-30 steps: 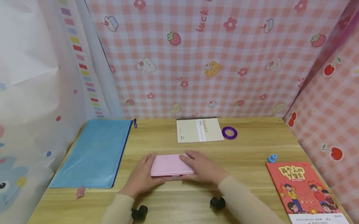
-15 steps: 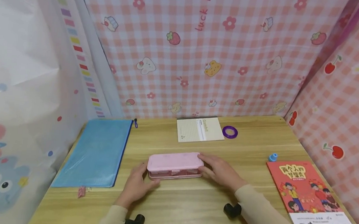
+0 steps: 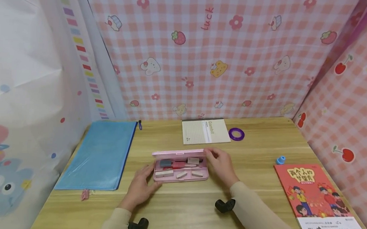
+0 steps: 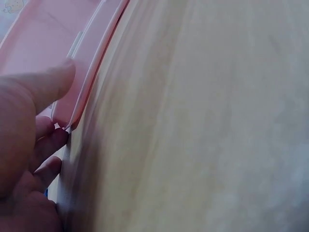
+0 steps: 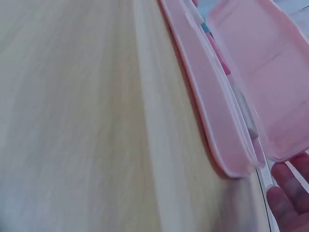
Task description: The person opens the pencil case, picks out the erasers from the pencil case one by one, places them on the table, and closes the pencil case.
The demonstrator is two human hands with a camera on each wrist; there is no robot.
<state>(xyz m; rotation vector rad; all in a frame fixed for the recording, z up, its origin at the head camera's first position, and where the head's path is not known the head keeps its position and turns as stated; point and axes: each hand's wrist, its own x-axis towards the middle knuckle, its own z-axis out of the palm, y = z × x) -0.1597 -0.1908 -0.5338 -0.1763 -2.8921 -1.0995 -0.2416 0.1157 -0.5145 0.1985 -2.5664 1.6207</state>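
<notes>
A pink pencil case [image 3: 180,179] lies on the table with its lid [image 3: 169,153] raised and tilted back. Inside are a red pen-like item [image 3: 179,164], a dark grey block [image 3: 165,163], a beige eraser-like block [image 3: 193,160] and several pale blocks along the front. My left hand [image 3: 140,188] holds the case's left end, the fingers at its side and the thumb by the front corner. My right hand [image 3: 221,165] holds the lid at its right end; the right wrist view shows fingertips [image 5: 285,176] at the lid's edge.
A blue zip folder [image 3: 97,155] lies at left, a pink tag [image 3: 85,194] below it. A notepad [image 3: 205,131] and a purple tape roll [image 3: 236,134] are at the back. At right are a red book [image 3: 310,190] and a small blue cone-shaped item [image 3: 280,160].
The lid has gone from closed to raised, baring the contents. My right hand has moved from the lid's top to its right end; my left hand stays at the left end.
</notes>
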